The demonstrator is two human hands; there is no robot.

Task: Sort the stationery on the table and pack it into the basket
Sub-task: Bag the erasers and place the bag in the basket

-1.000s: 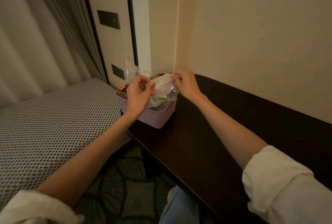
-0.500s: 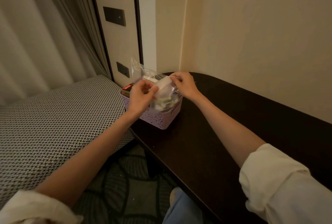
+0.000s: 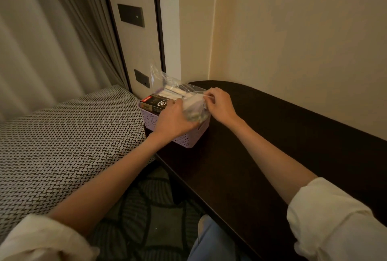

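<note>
A lilac lattice basket stands at the far left end of the dark table. Over its right half I hold a small clear plastic bag with small items inside. My left hand grips the bag from the near side, knuckles up. My right hand pinches the bag's top edge at the right. In the basket's left part lies a dark box with a red label. Behind it a second clear bag with white sticks pokes up.
A woven black-and-white cushion adjoins the table's left edge. Beige walls close in behind and to the right. Dark switch plates sit on the panel behind the basket. A curtain hangs at far left. Patterned carpet and my knee show below.
The bag has sunk lower into the basket's right half. My left hand has turned over on top of it, and the dark box at the left now shows more.
</note>
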